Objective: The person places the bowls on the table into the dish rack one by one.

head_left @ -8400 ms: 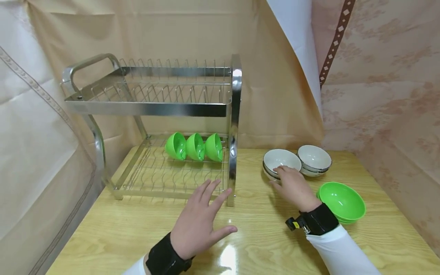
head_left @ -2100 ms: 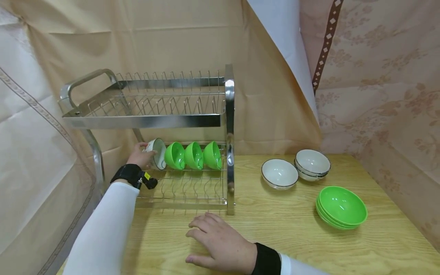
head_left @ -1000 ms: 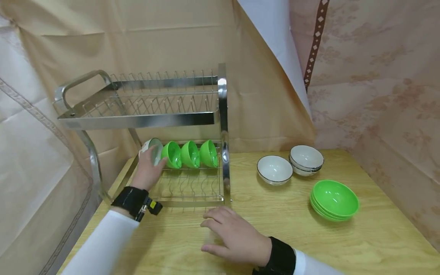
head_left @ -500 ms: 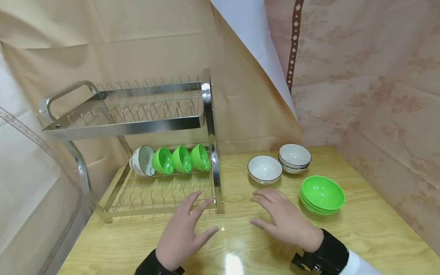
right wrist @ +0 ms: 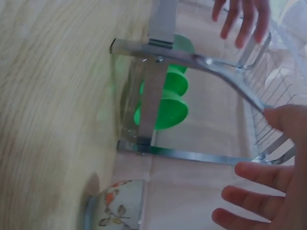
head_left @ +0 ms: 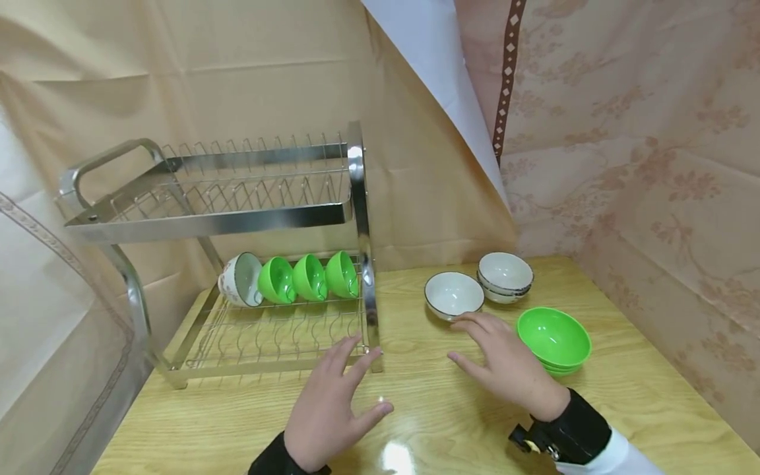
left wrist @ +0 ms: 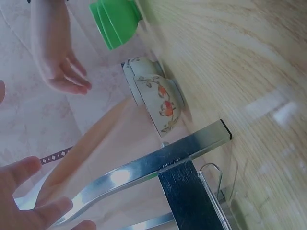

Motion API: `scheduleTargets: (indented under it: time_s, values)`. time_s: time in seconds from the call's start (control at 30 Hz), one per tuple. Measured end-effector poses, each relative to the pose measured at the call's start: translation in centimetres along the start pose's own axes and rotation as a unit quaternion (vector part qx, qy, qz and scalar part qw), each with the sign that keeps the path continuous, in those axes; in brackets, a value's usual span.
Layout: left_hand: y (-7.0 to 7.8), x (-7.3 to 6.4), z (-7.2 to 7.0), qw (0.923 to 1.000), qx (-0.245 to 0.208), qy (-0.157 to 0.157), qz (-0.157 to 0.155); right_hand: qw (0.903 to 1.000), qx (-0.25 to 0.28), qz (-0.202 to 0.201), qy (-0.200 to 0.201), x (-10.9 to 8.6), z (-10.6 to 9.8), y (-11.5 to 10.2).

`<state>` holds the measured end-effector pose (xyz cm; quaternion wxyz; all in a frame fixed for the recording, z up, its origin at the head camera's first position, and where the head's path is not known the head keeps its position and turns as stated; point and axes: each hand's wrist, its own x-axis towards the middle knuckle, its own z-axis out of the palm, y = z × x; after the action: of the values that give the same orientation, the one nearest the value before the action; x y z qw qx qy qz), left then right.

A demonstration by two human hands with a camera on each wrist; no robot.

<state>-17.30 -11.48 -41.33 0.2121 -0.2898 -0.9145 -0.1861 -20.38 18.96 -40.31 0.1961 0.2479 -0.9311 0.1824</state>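
In the head view my left hand (head_left: 332,412) hovers over the table before the rack, fingers spread, holding nothing. My right hand (head_left: 507,366) reaches with relaxed fingers toward a single white bowl (head_left: 454,293), its fingertips right at the near rim in this view. Behind that bowl stands a small stack of white bowls (head_left: 505,274); a stack of green bowls (head_left: 555,338) sits to the right of the hand. On the rack's lower shelf, a white floral bowl (head_left: 239,280) leans on edge left of three green bowls (head_left: 309,277). The left wrist view shows orange flowers on a white bowl (left wrist: 160,103).
A two-tier metal dish rack (head_left: 231,224) occupies the left of the wooden table (head_left: 439,422). Its upper tier has wire slots, and its right upright (head_left: 363,251) stands between the shelf and the loose bowls. Beige cloth (head_left: 267,86) hangs close behind.
A white bowl has gone from the table to the lower shelf, where my left hand let it go and drew back to the front. My right hand has moved right, toward the single white bowl.
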Motion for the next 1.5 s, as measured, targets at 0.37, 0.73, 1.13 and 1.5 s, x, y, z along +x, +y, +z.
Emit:
scheduleTargets:
  time_s: [0.37, 0.73, 1.13, 1.5]
  values:
    - [0.0, -0.1, -0.4, 0.9999, 0.002, 0.007, 0.011, 0.9994, -0.013, 0.032, 0.005, 2.9, 2.5, 2.0]
    - [0.1, 0.2, -0.7, 1.0000, 0.001, 0.002, 0.004, 0.9944, -0.042, 0.086, -0.044, 6.5, 5.1, 3.7]
    - [-0.2, 0.1, -1.4, 0.9995, 0.013, -0.014, -0.025, 0.9935, -0.076, 0.075, -0.039, 7.1, 6.6, 4.5]
    - [-0.5, 0.2, -1.1, 0.9992, 0.024, -0.011, -0.029, 0.9944, -0.067, 0.081, -0.010, 6.9, 6.6, 5.0]
